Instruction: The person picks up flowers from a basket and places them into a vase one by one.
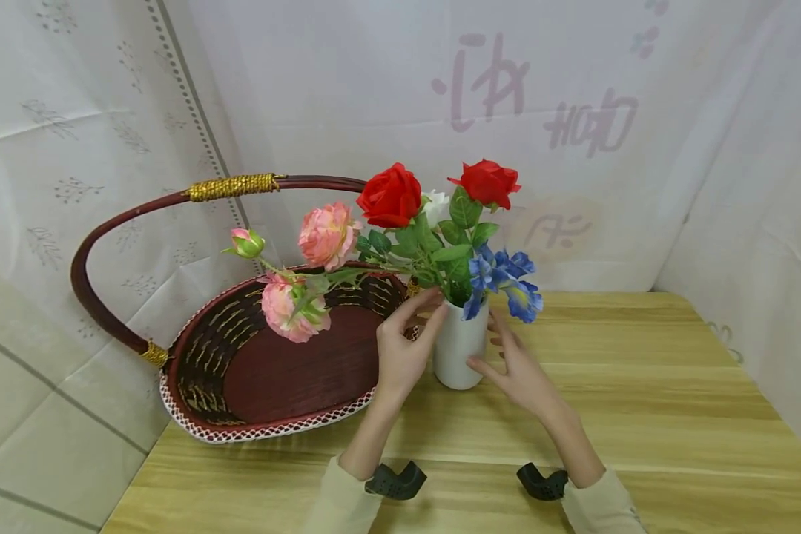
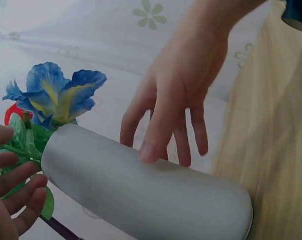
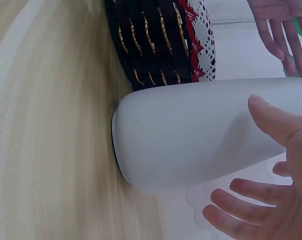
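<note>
A white vase (image 1: 460, 348) stands upright on the wooden table, holding a bunch of flowers. In it are red roses (image 1: 390, 196), a white flower (image 1: 435, 208) mostly hidden behind, pink flowers (image 1: 328, 236) leaning left and a blue iris (image 1: 506, 280). My left hand (image 1: 406, 343) is at the left of the vase's mouth, fingers extended near the stems. On the vase's other side is my right hand (image 1: 522, 374), its fingers spread. The right thumb (image 3: 276, 117) lies over the vase's side; whether it touches is hard to tell. Neither hand grips anything.
Left of the vase sits a dark red woven basket (image 1: 300, 363) with a lace-trimmed rim and a tall arched handle (image 1: 116, 219). The pink flowers overhang it. Pale patterned cloth (image 1: 347, 89) hangs behind the wooden table (image 1: 614, 415).
</note>
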The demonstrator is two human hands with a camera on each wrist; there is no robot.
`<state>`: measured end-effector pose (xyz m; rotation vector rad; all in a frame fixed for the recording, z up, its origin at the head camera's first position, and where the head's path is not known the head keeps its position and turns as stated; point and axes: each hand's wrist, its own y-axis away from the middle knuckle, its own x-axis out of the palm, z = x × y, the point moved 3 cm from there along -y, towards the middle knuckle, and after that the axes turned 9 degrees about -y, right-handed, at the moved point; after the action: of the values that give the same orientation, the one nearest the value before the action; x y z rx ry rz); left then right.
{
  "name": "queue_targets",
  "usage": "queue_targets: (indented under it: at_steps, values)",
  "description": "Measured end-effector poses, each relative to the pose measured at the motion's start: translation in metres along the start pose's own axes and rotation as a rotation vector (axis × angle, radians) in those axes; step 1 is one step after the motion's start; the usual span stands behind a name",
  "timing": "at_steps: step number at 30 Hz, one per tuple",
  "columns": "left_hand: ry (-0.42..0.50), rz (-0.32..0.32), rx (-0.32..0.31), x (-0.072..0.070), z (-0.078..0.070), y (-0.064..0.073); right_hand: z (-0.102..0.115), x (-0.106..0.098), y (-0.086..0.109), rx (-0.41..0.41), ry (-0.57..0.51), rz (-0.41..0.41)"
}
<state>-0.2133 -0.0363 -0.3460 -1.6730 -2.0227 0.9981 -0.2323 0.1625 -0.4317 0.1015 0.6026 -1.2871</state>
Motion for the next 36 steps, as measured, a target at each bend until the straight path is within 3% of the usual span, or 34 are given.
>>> queue_targets:
  at_steps: [5,19,30,36]
  values:
    - [-0.047,0.031,0.057,0.000,0.019,0.006,0.002,-0.005,0.006,-0.023,0.012,-0.020]
    - [-0.219,0.199,0.076,-0.019,0.026,0.018,0.002,-0.022,0.017,-0.086,0.112,-0.052]
    - [-0.315,0.234,0.078,-0.041,0.031,0.025,0.013,-0.036,0.027,-0.135,0.186,-0.066]
    - [-0.341,0.254,0.060,-0.054,0.037,0.029,0.015,-0.044,0.034,-0.097,0.219,-0.066]
